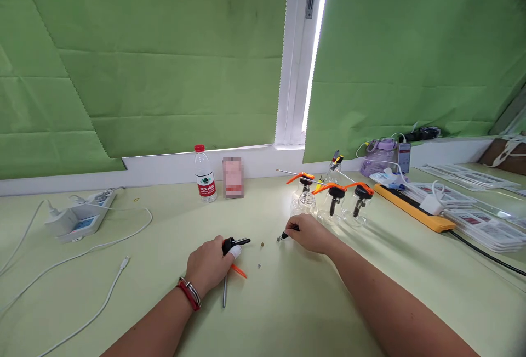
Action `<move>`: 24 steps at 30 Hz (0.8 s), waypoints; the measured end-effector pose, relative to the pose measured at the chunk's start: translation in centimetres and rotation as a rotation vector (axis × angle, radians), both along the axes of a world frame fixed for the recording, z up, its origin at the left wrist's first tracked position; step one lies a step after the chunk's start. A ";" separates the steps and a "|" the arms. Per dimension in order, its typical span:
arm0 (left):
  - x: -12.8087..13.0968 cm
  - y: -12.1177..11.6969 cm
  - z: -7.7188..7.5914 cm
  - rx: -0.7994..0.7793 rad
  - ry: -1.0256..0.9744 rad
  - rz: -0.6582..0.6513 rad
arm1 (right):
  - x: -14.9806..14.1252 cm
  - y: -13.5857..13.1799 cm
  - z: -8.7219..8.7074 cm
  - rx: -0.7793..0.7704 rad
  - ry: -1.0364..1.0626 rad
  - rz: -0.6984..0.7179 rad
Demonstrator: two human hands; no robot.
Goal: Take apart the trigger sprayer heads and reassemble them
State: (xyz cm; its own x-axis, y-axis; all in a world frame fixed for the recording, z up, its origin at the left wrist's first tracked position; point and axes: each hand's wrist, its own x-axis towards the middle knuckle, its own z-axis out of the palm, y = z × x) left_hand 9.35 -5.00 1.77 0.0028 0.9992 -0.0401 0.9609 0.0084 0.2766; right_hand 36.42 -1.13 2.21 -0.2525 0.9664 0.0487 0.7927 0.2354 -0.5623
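My left hand [207, 264] is closed around a black pump head [228, 245] with a dark tube pointing right. An orange lever [239, 271] and a metal rod [224, 292] stick out below that hand. My right hand [308, 231] pinches a small black part with a metal spring-like tip [281, 237], just above or touching the table. Between the hands lie a tiny brass-coloured piece [262, 244] and a small clear piece [259, 266]. Just beyond my right hand stands an open glass jar [306, 202].
Glass jars with black-and-orange pump heads [336, 192] stand behind my right hand. A water bottle [205, 176] and a pink box [233, 177] are at the back. Left lie a power strip [92, 220] and white cable [102, 299]; right, an orange power strip [411, 207] and printed sheets [485, 228].
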 end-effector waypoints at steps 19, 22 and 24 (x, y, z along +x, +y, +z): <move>0.0 0.0 0.0 -0.004 0.000 -0.002 | 1.4 0.4 0.4 -0.056 -0.055 -0.048; -0.1 0.0 0.0 -0.002 -0.003 -0.009 | 1.5 0.4 0.4 -0.055 -0.062 -0.050; -0.1 0.0 0.0 0.000 0.001 -0.011 | 1.5 0.4 0.4 -0.054 -0.069 -0.052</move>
State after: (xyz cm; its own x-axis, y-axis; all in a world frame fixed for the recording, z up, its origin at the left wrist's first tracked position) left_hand 9.27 -5.02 1.81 0.0136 0.9991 -0.0403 0.9613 -0.0020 0.2754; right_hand 37.96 -0.78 2.59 -0.2033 0.9789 -0.0200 0.8401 0.1639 -0.5171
